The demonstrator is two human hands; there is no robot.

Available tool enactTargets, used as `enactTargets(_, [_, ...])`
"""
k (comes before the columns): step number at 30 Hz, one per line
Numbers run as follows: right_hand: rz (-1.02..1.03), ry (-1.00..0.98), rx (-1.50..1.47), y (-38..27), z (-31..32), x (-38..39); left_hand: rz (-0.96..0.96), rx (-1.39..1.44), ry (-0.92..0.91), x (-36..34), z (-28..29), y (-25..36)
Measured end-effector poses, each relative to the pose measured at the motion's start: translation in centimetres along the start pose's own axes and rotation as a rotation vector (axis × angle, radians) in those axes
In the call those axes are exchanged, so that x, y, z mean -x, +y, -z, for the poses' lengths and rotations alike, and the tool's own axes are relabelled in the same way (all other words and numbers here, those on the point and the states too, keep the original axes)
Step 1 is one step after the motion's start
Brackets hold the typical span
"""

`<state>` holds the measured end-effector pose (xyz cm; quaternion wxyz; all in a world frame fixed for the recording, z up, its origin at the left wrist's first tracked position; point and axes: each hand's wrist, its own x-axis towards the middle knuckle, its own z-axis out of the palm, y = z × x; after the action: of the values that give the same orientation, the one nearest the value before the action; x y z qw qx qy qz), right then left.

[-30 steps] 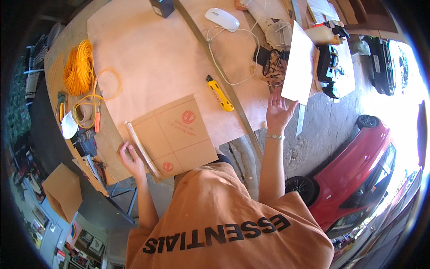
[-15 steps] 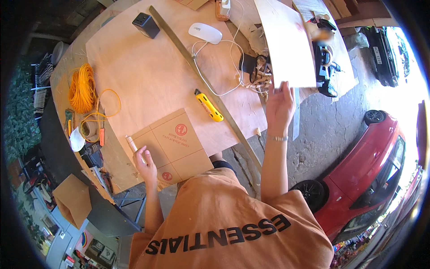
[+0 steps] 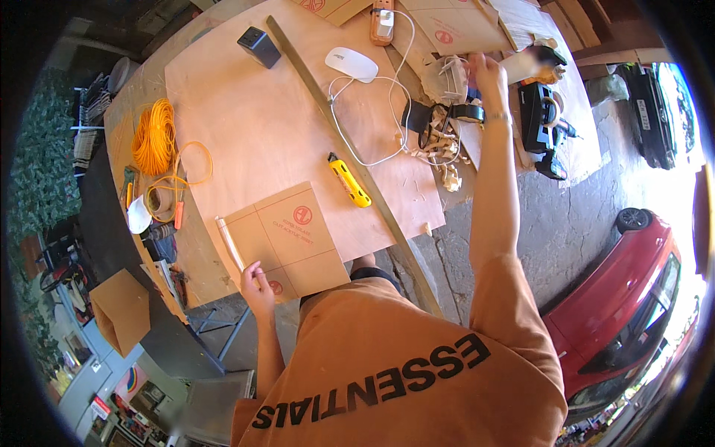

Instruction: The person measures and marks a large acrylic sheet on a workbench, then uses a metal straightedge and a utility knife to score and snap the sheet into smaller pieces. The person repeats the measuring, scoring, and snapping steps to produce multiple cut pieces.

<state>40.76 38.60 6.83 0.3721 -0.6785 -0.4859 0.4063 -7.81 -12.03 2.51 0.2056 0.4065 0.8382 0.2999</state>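
My left hand [image 3: 257, 287] rests with loosely bent, parted fingers at the left edge of a brown paper-covered sheet [image 3: 287, 249], beside a pale narrow strip [image 3: 229, 242] along that edge. My right hand [image 3: 488, 78] reaches to the back right, fingers bent at the near edge of another brown-covered sheet [image 3: 447, 22]. Below it are a clear plastic item [image 3: 447, 78], black objects [image 3: 415, 115] and wood shavings [image 3: 447, 145]. A yellow cutter [image 3: 348, 180] lies beside a long metal bar [image 3: 320, 104] on the plywood [image 3: 223, 119].
A white mouse [image 3: 350, 64], black block [image 3: 258, 46], orange power strip [image 3: 381, 22] and white cable lie at the back. Orange cord [image 3: 153, 138] and tools [image 3: 149, 223] line the left; a black drill [image 3: 547, 164] sits right. A red car [image 3: 622, 298] stands beside the bench.
My right hand has moved farther toward the back. The white sheet it held is gone from view, and a brown-covered face shows there. My left hand moved up onto the front sheet's edge.
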Motion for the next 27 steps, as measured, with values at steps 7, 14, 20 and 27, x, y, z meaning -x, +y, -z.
enactTargets(7, [0.656, -0.023, 0.892, 6.6, 3.5, 8.0, 0.083, -0.233, 0.288, 1.6, 0.9, -8.4])
enactTargets(14, [0.482, 0.090, 0.669, 5.2, 5.6, 10.3, -0.055, -0.391, 0.219, 2.0, 1.9, -7.3])
enactTargets(20, [0.567, 0.710, 0.010, 2.4, 2.3, 16.0, 0.014, 0.233, 0.086, -0.3, -3.3, 5.9])
enactTargets(27, [0.310, -0.120, 0.006, -4.9, -6.0, 28.7, -0.248, 1.062, -0.389, -2.0, -9.5, 22.2])
